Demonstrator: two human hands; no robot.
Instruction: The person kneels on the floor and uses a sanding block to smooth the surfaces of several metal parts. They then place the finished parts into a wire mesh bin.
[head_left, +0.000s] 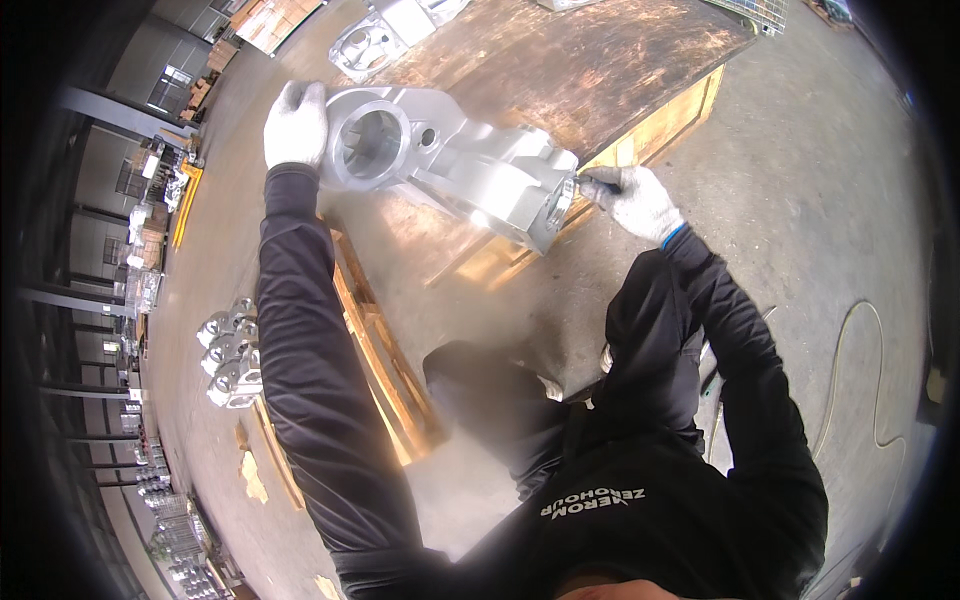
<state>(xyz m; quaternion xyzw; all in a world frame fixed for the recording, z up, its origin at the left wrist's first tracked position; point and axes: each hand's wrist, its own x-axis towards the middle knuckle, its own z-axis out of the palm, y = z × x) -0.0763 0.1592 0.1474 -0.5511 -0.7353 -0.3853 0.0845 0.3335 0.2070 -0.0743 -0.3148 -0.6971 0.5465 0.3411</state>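
A large silvery metal casting (480,160), with a wide round bore at its left end, is tilted above the near edge of a worn wooden work surface. My left hand (296,124), in a white glove, grips the rim beside the bore, its fingers partly hidden. At the casting's right end my right hand (640,203), also in a white glove, is closed on a small dark tool (592,184). That tool points at a round opening (562,203) in the end face. Its tip is too small to make out, so I cannot tell whether it touches.
The brown wooden work surface (620,60) bears another casting (385,40) at the far left. Below my left arm are a wooden pallet (375,350) and several castings (230,355). A pale hose (835,370) curves over the floor at right. My legs are close below the casting.
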